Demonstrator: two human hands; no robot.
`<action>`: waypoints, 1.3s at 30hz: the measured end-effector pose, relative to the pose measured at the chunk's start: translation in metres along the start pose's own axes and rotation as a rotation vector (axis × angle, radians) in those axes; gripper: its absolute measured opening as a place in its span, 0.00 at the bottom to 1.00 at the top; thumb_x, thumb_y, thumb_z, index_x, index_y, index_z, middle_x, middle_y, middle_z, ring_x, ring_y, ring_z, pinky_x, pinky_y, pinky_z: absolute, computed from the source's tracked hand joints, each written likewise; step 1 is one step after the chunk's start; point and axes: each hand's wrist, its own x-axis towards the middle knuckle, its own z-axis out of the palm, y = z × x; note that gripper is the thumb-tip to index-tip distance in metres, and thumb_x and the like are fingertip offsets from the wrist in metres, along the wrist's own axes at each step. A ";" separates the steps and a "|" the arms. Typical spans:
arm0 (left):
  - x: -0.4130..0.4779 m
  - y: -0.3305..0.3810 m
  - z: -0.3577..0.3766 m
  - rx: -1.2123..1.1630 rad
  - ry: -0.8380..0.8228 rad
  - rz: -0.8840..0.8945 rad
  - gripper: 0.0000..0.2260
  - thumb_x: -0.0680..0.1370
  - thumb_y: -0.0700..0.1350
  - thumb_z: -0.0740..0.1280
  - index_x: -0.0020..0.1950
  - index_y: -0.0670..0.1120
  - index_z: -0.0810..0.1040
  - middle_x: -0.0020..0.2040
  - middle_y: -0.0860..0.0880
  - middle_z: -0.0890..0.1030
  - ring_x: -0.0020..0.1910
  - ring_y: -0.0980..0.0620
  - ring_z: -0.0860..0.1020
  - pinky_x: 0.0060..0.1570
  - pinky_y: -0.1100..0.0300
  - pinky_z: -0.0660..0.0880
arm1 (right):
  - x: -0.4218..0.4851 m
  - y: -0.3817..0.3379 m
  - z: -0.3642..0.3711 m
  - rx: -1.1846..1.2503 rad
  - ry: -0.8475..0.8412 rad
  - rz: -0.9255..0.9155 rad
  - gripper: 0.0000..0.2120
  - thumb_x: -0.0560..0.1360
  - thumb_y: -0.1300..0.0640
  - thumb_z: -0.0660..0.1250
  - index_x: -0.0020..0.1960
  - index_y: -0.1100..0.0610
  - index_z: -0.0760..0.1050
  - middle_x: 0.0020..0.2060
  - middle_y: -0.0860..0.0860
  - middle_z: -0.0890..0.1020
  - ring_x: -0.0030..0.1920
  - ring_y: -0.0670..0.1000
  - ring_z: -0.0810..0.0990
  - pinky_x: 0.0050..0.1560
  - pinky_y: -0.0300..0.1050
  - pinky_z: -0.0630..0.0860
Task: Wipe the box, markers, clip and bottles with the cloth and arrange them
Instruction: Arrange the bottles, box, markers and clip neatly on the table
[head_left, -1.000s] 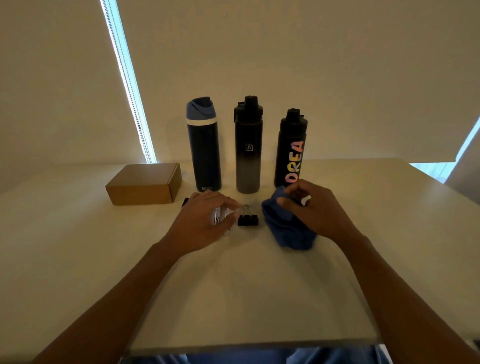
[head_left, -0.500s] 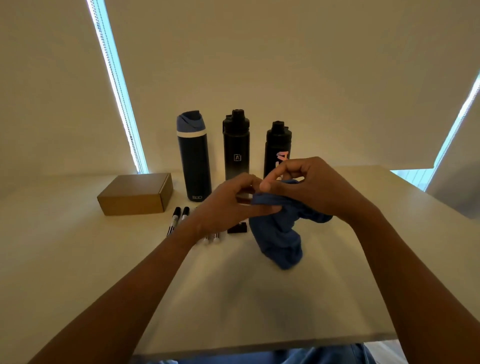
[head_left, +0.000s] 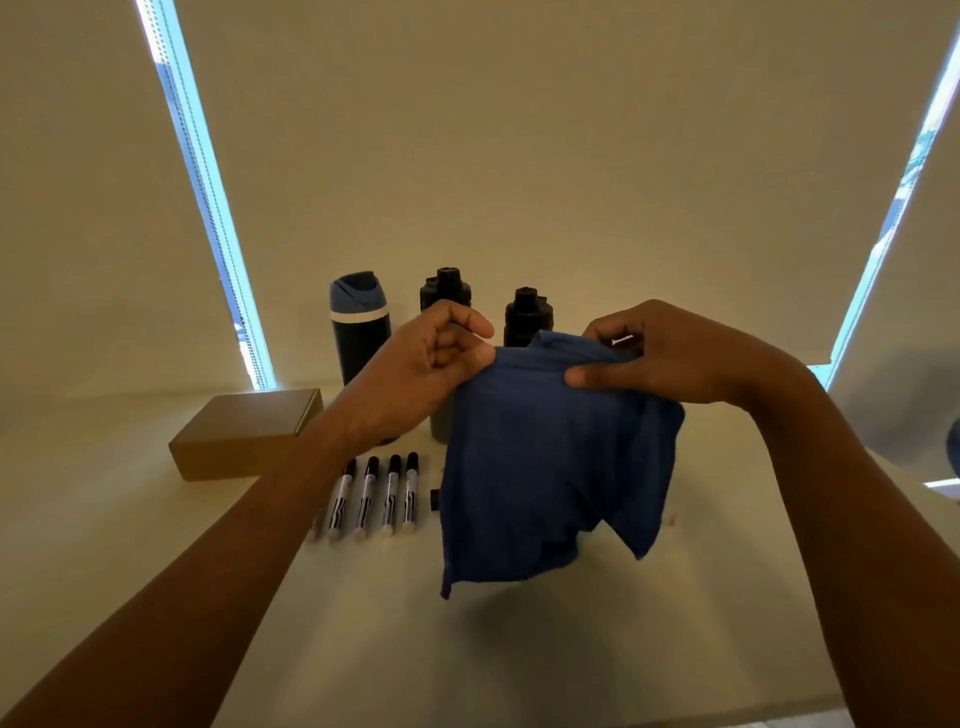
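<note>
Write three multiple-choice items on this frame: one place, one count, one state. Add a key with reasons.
1. Where is the brown cardboard box? A) on the table, left of the blue-lidded bottle B) on the floor C) on a chair
2. How many dark upright bottles stand behind? A) two B) three C) five
3. The blue fabric cloth is: A) folded flat B) held up by both hands C) draped over the box
Key: 1A, it sits left of that bottle. 2B, the blue-lidded one plus two black-capped bottles. 3B, left hand and right hand pinch its top edge.
</note>
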 end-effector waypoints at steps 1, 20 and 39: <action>0.003 0.003 0.001 0.032 -0.017 -0.012 0.09 0.86 0.46 0.64 0.65 0.52 0.77 0.57 0.54 0.84 0.59 0.60 0.82 0.60 0.63 0.79 | -0.001 0.000 -0.004 0.008 -0.013 -0.007 0.09 0.77 0.41 0.71 0.51 0.45 0.84 0.45 0.42 0.85 0.47 0.42 0.83 0.48 0.39 0.76; 0.046 0.036 0.020 0.097 0.030 -0.015 0.09 0.83 0.58 0.68 0.54 0.54 0.82 0.45 0.54 0.87 0.46 0.56 0.86 0.50 0.57 0.81 | 0.000 0.021 -0.019 0.135 -0.063 0.022 0.16 0.75 0.48 0.77 0.61 0.46 0.77 0.57 0.42 0.82 0.57 0.44 0.82 0.58 0.46 0.81; 0.097 -0.001 0.026 -0.167 0.469 -0.190 0.08 0.83 0.48 0.68 0.62 0.51 0.81 0.55 0.58 0.83 0.54 0.61 0.81 0.42 0.73 0.75 | -0.013 0.108 -0.068 -0.106 0.604 0.197 0.11 0.74 0.62 0.66 0.49 0.47 0.80 0.49 0.43 0.83 0.48 0.46 0.81 0.44 0.36 0.74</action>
